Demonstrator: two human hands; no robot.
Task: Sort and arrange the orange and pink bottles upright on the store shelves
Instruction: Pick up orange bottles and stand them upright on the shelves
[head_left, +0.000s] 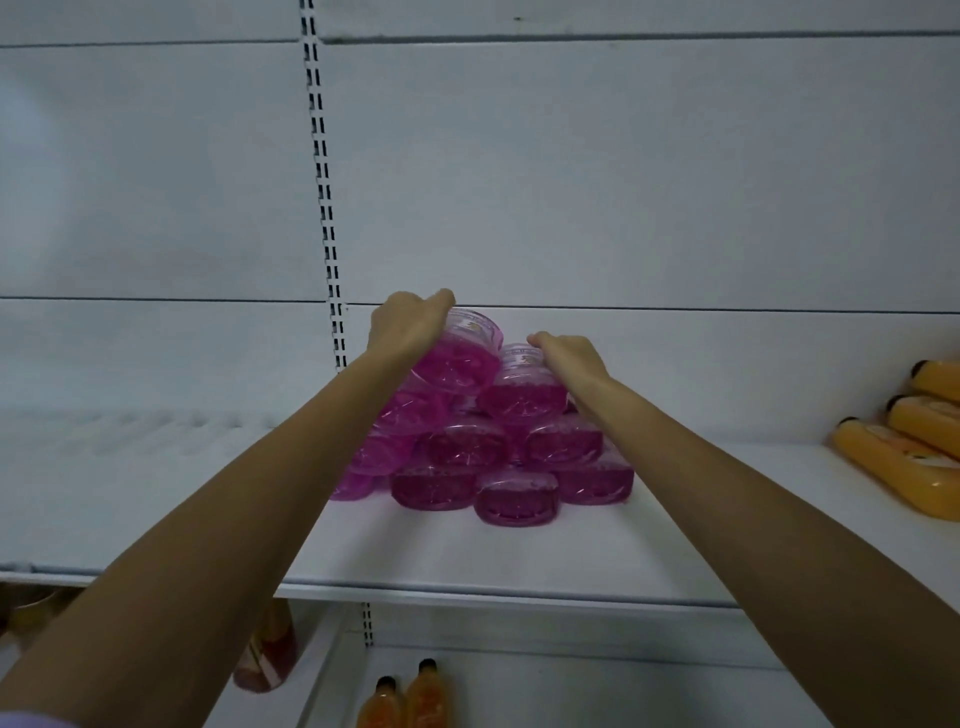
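Head view: both bare arms reach to the top of a pile of pink bottles (467, 452) that lie on their sides on the white shelf (467, 556), bases toward the camera.

The left hand (410, 325) has its fingers (439, 301) curled over the far end of the top pink bottle (460, 361), gripping it. That bottle is tilted and sits on the pile just below those fingers. The right hand (571, 364) wraps over the second pink bottle (522, 392), just right of the first and touching it. Its fingertips are hidden behind the bottle, so only the curl over the top can be made out.

The rest of the pile spreads out below and toward the camera from both hands. Well to the right of the right fingers, 3 orange bottles (904, 457) also lie flat on the same shelf. Far below the fingers, on the lower shelf, 2 upright orange bottles (410, 699) show their black caps.

The step in hand looks like taking the 2 uppermost pink bottles off the heap. The next move probably calls for lifting them straight clear so the bottles underneath do not roll, then turning each cap-up and standing it on bare shelf beside the pile.
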